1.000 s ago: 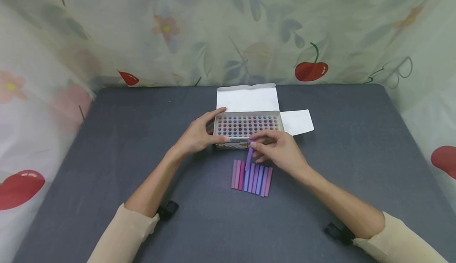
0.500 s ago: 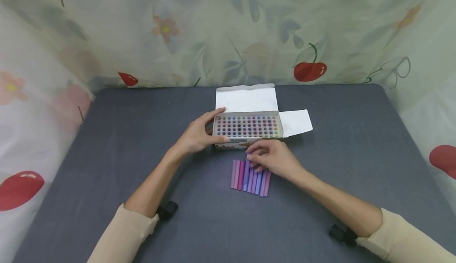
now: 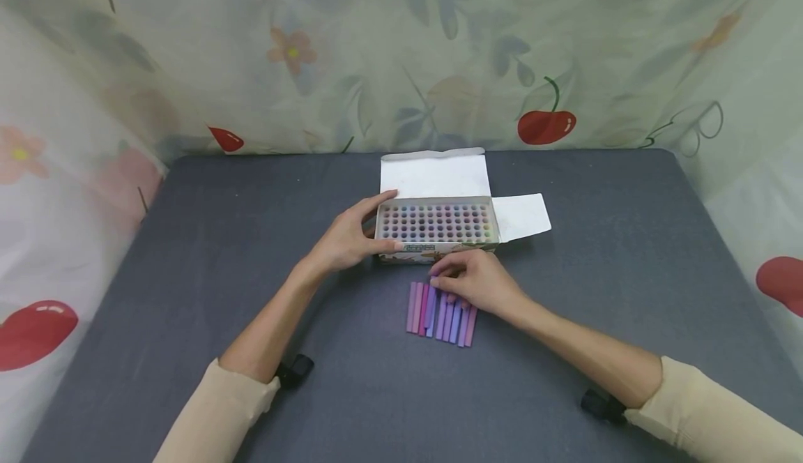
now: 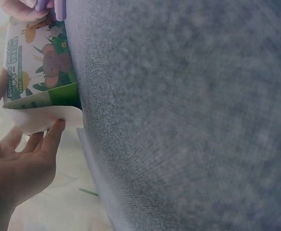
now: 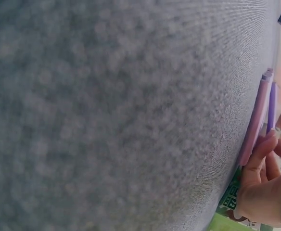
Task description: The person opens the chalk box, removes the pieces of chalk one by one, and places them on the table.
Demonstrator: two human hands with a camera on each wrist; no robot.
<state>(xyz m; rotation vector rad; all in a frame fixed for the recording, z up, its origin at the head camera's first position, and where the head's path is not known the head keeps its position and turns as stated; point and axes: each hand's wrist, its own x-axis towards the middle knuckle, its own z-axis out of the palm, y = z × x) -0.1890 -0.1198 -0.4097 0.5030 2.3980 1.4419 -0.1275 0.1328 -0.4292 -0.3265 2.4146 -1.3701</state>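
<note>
A carton box (image 3: 414, 257) of chalk lies open at the far side of the table, its sticks showing end-on in rows. My left hand (image 3: 341, 241) grips its left end, thumb at the front edge and index finger at the back corner. In the left wrist view, fingers press the end flap (image 4: 49, 118) beside the printed animals. My right hand (image 3: 479, 282) pinches the upper end of a purple chalk stick (image 5: 272, 108). That stick overlaps a row of pink, magenta and violet chalk sticks (image 3: 412, 307) in front of the box; my fingers partly hide the row's far ends.
The box's white lid (image 3: 436, 176) stands folded back, and a side flap (image 3: 523, 216) sticks out to the right. Dark grey cloth covers the table (image 3: 351, 393). A flowered curtain (image 3: 376, 51) hangs behind and at both sides.
My right hand has moved down and slightly left from the box's front, bringing the purple chalk stick over the row near the magenta one. The left hand has stayed on the box.
</note>
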